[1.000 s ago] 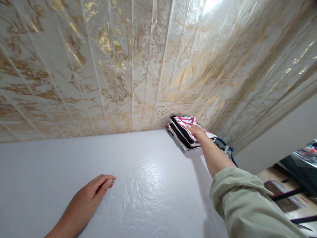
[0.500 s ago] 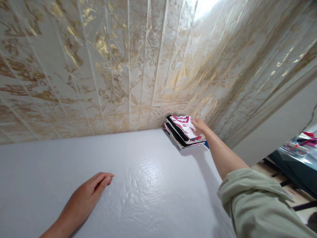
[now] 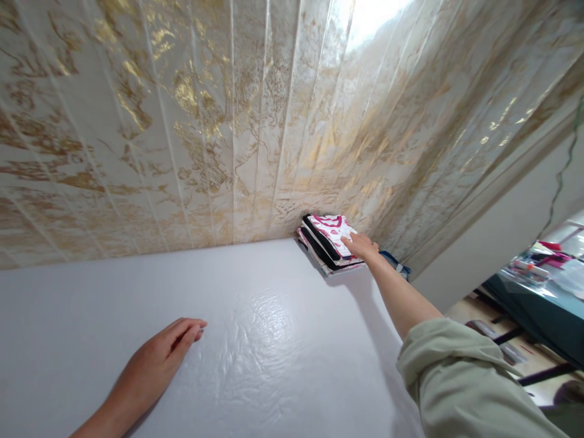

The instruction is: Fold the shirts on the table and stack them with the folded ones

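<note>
At the far right corner of the white tabletop (image 3: 114, 292), against the wall, sits a stack of folded clothes (image 3: 326, 243). Its top piece is a folded white and pink printed shirt (image 3: 335, 225); black and pale layers show beneath. My right hand (image 3: 360, 245) lies on the right part of that shirt, thumb and fingers apart, not closed around it. Well apart from the stack, my left hand (image 3: 168, 347) rests on the tabletop at the lower left. Its fingers are pressed together against the thumb, and I see nothing in them.
A wall covering (image 3: 205, 121) with gold patterns rises behind the table. Past the stack, a dark blue item (image 3: 395, 263) shows by the table's right edge. Farther right, a dark table (image 3: 542, 316) bears a jumble of colourful things. A green cord (image 3: 559, 176) hangs at the right.
My right hand has shifted left and slightly down, farther onto the top shirt. More of the dark blue item shows behind it. My left hand stays in place; the view has turned slightly right.
</note>
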Demonstrator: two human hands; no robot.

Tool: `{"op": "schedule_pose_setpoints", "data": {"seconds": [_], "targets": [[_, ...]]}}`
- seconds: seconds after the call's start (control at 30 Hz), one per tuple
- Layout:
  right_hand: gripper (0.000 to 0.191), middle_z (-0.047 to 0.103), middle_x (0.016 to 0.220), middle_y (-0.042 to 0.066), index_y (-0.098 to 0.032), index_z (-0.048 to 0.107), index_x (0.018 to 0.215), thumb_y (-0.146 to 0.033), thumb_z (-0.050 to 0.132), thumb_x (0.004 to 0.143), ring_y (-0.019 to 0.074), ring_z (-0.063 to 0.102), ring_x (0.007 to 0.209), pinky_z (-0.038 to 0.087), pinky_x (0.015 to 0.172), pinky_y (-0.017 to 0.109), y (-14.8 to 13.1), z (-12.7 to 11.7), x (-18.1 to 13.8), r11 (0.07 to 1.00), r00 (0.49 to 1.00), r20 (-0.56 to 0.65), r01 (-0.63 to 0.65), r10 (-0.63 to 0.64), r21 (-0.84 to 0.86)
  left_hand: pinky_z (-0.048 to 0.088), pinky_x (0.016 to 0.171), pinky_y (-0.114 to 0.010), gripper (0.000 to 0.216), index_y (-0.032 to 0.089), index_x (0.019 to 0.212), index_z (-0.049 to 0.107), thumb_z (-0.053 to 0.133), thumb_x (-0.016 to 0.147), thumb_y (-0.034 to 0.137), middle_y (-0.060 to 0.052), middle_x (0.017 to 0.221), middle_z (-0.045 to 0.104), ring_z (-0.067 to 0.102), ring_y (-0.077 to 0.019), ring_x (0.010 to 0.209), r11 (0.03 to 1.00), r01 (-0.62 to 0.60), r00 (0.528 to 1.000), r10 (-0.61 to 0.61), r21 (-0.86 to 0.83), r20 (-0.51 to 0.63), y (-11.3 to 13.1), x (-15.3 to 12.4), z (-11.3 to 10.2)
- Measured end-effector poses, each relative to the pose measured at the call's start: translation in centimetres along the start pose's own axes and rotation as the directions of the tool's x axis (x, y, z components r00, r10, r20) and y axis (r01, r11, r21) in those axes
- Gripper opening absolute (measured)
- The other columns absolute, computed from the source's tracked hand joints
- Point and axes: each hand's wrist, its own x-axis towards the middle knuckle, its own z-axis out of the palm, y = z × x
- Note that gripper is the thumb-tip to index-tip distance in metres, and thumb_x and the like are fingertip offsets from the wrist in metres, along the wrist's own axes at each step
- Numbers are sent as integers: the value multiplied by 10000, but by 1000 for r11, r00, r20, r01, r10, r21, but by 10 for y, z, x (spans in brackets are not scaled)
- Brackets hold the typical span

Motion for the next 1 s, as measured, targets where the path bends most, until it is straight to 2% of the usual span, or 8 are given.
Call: {"op": "schedule_pose_setpoints", "data": {"seconds": [0.13,0.37,0.47,0.57,0.63,0.73,0.83,1.0], "targets": [[577,505,1398,146,-199,497,1351,-557,261,965,285,416,1311,289,1072,464,-25,-3,-19,993,991,-79,108,-111,-50,543,784,-263,424,266,969,702,424,886,574,-11,955,748,705,-197,890,1000,-18,1000,18,-19,-1,2,0,-1],[501,510,1385,158,-179,549,1288,-476,275,992,286,431,1301,315,1061,439,-65,0,-56,989,968,-206,144,-144,-14,536,798,-301,425,247,957,696,412,898,559,-34,943,745,696,-209,894,998,-36,999,36,-46,-1,8,-1,-3],[441,448,1460,135,-190,529,1319,-431,388,978,268,403,1338,304,1089,426,-101,23,-102,920,895,-246,392,-372,33,530,793,-307,407,243,953,687,405,907,533,-33,943,739,694,-209,893,998,-30,1000,30,-61,0,10,-1,-3],[436,463,1452,138,-173,523,1332,-401,418,976,236,441,1320,336,1086,392,-146,55,-167,765,780,-140,625,-610,152,523,792,-302,398,236,945,680,397,911,514,-27,934,737,694,-204,887,997,-34,999,34,-67,0,13,-2,-4],[423,495,1431,107,-212,514,1340,-404,436,971,213,451,1313,351,1082,378,-174,70,-210,659,693,-94,713,-715,240,516,797,-295,391,235,944,677,396,914,504,-20,928,735,692,-198,886,997,-43,999,43,-70,2,15,-3,-5],[445,502,1426,56,-275,471,1366,-410,499,943,206,438,1317,330,1100,395,-205,76,-250,540,592,-134,791,-795,287,507,801,-290,377,228,941,673,399,919,485,-21,938,731,688,-195,893,995,-57,998,58,-80,2,17,-3,-6],[402,542,1377,43,-275,506,1328,-364,514,936,199,473,1274,355,1080,371,-217,74,-260,517,578,-151,798,-802,310,496,809,-290,355,223,929,670,398,929,451,-24,945,724,678,-193,897,994,-80,997,79,-79,-16,19,-3,-5],[362,572,1333,76,-238,562,1282,-275,480,932,218,513,1227,376,1067,380,-211,81,-258,513,586,-167,789,-793,337,470,805,-278,329,206,906,676,388,944,360,-44,929,710,643,-187,885,995,-100,991,98,-18,-87,29,-15,1]]}}
